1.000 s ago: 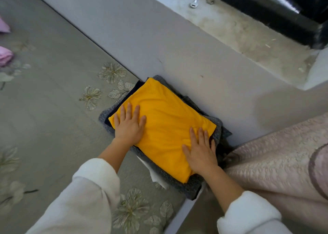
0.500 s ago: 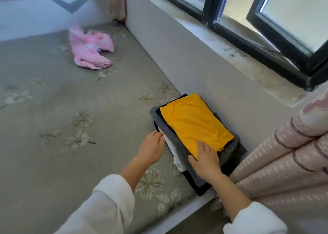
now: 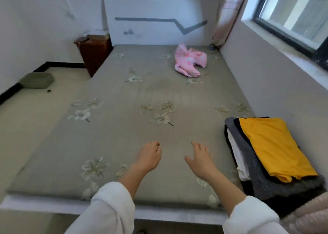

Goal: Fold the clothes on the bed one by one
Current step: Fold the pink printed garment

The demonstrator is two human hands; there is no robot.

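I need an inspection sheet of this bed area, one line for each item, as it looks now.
Surface: bed, flowered grey-green cover, flat.
Job's things: pink garment crumpled at the far end; folded stack beside the right wall, yellow garment on top.
Clutter: nothing seen.
Hands: left hand and right hand over the bed, both holding nothing.
Cables: nothing seen.
Surroundings: brown nightstand, green cushion on the floor, window at right.

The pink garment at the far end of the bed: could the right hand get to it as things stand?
Probably not without leaning in: the pink garment lies near the far wall, the right hand hovers by the near edge. Only bare bed lies between, so nothing blocks it.
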